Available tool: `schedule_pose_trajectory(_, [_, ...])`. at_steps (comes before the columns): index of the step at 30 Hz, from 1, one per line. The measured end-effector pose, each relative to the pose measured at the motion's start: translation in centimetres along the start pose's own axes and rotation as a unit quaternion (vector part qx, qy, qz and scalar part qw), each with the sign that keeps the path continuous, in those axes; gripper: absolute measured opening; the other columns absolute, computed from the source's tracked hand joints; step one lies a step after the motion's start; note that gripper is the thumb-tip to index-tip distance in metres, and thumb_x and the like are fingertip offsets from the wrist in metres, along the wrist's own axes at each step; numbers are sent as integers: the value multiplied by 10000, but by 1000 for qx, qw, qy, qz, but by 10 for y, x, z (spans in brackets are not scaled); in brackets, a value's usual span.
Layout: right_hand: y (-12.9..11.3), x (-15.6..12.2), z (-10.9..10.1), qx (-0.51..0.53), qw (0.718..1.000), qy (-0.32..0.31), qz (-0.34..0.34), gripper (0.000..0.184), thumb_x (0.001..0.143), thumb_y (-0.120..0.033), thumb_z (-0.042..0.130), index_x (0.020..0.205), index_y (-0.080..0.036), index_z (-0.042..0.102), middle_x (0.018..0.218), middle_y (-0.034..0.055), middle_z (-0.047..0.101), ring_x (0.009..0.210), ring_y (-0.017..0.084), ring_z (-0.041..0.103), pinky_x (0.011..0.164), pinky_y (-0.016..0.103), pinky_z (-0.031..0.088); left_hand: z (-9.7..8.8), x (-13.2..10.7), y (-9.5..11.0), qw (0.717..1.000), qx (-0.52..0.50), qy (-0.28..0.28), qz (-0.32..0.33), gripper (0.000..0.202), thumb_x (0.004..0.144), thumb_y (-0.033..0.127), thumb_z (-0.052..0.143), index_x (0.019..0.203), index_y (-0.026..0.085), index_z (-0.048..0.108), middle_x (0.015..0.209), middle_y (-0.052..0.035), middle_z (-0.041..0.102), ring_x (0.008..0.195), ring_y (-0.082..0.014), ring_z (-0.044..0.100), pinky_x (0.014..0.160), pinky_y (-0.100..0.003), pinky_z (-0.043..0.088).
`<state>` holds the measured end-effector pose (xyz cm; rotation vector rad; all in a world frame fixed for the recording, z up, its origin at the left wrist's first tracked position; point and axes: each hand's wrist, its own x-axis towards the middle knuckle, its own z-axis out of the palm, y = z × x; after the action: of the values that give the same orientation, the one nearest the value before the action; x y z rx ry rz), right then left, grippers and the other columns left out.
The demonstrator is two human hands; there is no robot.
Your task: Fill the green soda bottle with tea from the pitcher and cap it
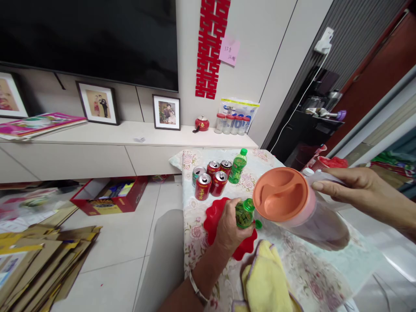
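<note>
My left hand (229, 227) is wrapped round a small green bottle (244, 213) with its top open, held over a red plate (214, 219). A green cap (258, 224) lies just beside the bottle's neck. My right hand (354, 190) grips the handle of a clear pitcher (312, 221) with an orange lid (280, 194). The pitcher is tilted, its lid close to the bottle's mouth.
Several red cans (211, 177) and a second green bottle (238, 167) stand at the far end of the flowered tablecloth (292, 268). A yellow cloth (264, 277) lies near me. A low white cabinet (97, 143) with framed photos runs along the wall; flattened cardboard (39, 264) lies on the floor at left.
</note>
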<state>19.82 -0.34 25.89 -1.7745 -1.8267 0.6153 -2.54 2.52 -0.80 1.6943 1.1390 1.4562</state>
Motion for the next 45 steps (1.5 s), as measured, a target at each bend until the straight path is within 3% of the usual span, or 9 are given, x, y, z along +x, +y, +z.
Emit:
schedule_pose_trajectory(15, [-2,1,0,-17,1000,6,-2,622,677,-854,818,702,-237,746,736,9,637,774,231,565,645,299,443,-1,1,1,1000,-2,-9,-6,720,695,291,816,1359,209,548,1287,-159,729,1247,-347,722,1087,-541,596])
schedule_pose_trajectory(24, [-3,1,0,-17,1000,3,4,623,682,-856,814,719,-237,752,748,0,635,779,218,561,667,296,431,-3,0,3,1000,-1,-11,-9,717,706,308,795,1362,169,543,1273,-182,725,1246,-354,725,1093,-536,599])
schedule_pose_trajectory(29, [-1,2,0,-9,1000,3,1,618,675,-853,821,751,-241,782,756,7,683,791,237,599,656,296,459,-3,1,5,1000,1,-14,-12,709,703,297,800,1354,188,541,1280,-175,725,1256,-350,722,1102,-536,596])
schedule_pose_trajectory(39, [0,4,-1,-39,999,5,-21,580,707,-873,779,660,-295,744,721,25,674,737,258,579,618,358,468,-3,0,4,1000,2,-7,-1,706,707,289,799,1358,181,550,1277,-182,731,1247,-356,726,1091,-541,604])
schedule_pose_trajectory(45, [-2,4,-1,-28,1000,3,-5,593,692,-854,803,650,-269,714,723,21,650,754,243,548,648,349,439,-3,0,4,1000,8,-10,-4,716,698,288,809,1360,180,558,1282,-177,731,1249,-358,726,1093,-533,604])
